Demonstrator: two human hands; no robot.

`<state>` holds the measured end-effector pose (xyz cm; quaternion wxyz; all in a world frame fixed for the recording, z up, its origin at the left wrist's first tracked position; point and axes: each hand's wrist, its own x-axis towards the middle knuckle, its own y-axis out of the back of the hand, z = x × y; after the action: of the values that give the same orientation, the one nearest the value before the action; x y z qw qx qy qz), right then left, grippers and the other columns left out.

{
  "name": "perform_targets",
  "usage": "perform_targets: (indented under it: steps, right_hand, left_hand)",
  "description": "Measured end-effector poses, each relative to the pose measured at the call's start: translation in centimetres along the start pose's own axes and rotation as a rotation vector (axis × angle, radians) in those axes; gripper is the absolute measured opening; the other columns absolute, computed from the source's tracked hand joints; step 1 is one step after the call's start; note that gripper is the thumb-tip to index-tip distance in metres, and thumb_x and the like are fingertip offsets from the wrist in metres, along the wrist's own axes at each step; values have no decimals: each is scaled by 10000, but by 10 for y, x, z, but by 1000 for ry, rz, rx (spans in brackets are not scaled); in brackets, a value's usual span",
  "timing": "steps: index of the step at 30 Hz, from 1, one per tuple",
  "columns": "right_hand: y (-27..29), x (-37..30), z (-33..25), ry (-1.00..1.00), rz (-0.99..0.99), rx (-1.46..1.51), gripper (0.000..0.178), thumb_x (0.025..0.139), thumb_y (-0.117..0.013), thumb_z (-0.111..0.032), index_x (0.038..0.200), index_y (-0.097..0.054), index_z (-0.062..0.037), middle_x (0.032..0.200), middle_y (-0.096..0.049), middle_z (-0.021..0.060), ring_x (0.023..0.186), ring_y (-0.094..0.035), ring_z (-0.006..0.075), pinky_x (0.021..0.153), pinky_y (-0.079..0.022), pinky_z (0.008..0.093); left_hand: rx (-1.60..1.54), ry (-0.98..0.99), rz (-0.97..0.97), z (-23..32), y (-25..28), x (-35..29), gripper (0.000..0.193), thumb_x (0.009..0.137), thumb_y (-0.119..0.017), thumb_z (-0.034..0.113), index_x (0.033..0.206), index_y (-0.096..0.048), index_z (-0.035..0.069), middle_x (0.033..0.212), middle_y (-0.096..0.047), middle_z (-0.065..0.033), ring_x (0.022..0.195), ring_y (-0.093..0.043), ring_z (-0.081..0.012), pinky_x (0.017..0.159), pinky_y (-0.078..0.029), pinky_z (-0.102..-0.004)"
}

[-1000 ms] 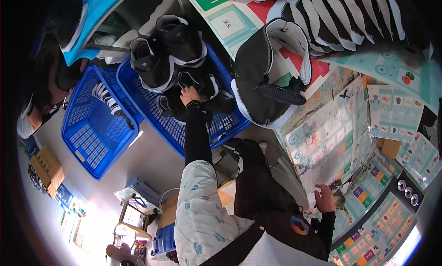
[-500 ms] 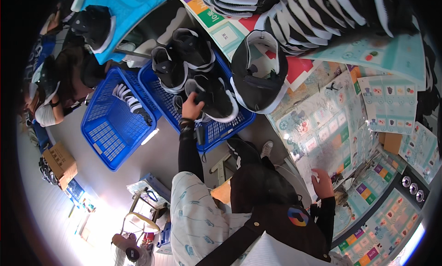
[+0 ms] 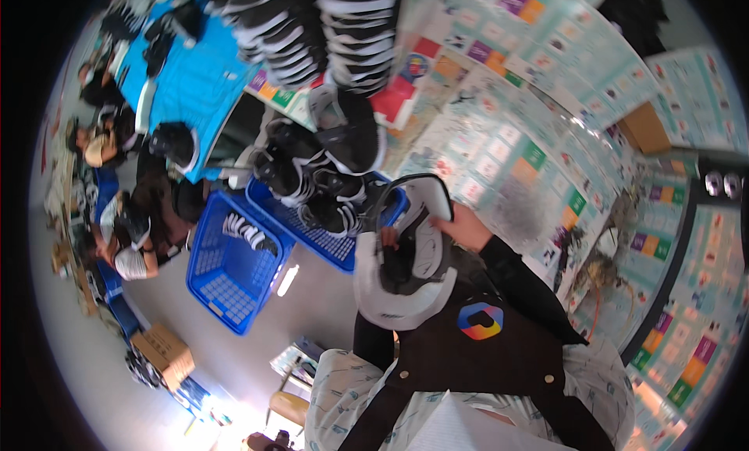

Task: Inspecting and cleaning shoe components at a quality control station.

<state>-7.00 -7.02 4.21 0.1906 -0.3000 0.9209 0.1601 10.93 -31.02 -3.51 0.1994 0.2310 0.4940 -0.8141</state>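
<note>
A black shoe with a thick white sole (image 3: 406,304) is held up close in front of my apron. My right hand (image 3: 471,229) grips one upper edge of it, fingers closed. Part of my left hand (image 3: 388,236) shows at the shoe's other side, its fingers bent against it; the shoe hides the rest of that hand and the forearm. Beyond the held shoe, a blue basket (image 3: 337,257) contains several black and white shoes (image 3: 331,213). Another black shoe (image 3: 351,135) stands at the table's edge above that basket.
A second blue basket (image 3: 204,275) on the left has a striped stack of black and white pieces (image 3: 248,234) inside. Rows of shoes (image 3: 355,37) crowd the far table. Printed sheets (image 3: 499,154) cover the worktable to my right. Other people (image 3: 129,232) sit at far left.
My left hand has left the basket, and a shoe is now in front of me. The right hand has moved from the table's near edge onto that shoe. The view has shifted.
</note>
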Motion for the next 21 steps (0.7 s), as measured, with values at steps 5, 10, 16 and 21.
perform_targets:
  steps: [5, 10, 16, 21]
  right_hand:
    - [90, -45, 27, 115, 424, -298, 428, 895, -659, -182, 1281, -567, -21, 1077, -679, 278, 1045, -640, 458, 904, -514, 475]
    - [151, -100, 88, -22, 476, -430, 373, 933, -611, -108, 1296, -536, -65, 995, -684, 270, 952, -638, 481, 844, -509, 553]
    - [141, -140, 132, 113, 564, -275, 360, 962, -631, -164, 1295, -551, -52, 1141, -671, 221, 1082, -645, 388, 869, -528, 465]
    - [140, -155, 143, 301, 646, 89, 260, 932, -722, -189, 1133, -693, -26, 1064, -696, 131, 985, -685, 248, 831, -541, 337]
  left_hand:
    - [574, 21, -286, -60, -23, 94, 503, 933, -598, 84, 1429, -515, 71, 1350, -609, -42, 1163, -607, -178, 959, -493, -320]
    - [809, -44, -288, -115, -158, 95, 403, 1040, -568, 171, 1433, -538, 86, 1400, -599, -64, 1229, -579, -157, 949, -472, -288]
    - [1431, -209, -314, -164, -199, 65, 496, 909, -764, 278, 1334, -646, 53, 1204, -725, -99, 1066, -687, -180, 943, -514, -300]
    - [1588, -420, -442, -150, -202, 58, 391, 921, -742, 236, 1262, -693, 51, 1139, -741, -100, 996, -693, -155, 885, -519, -273]
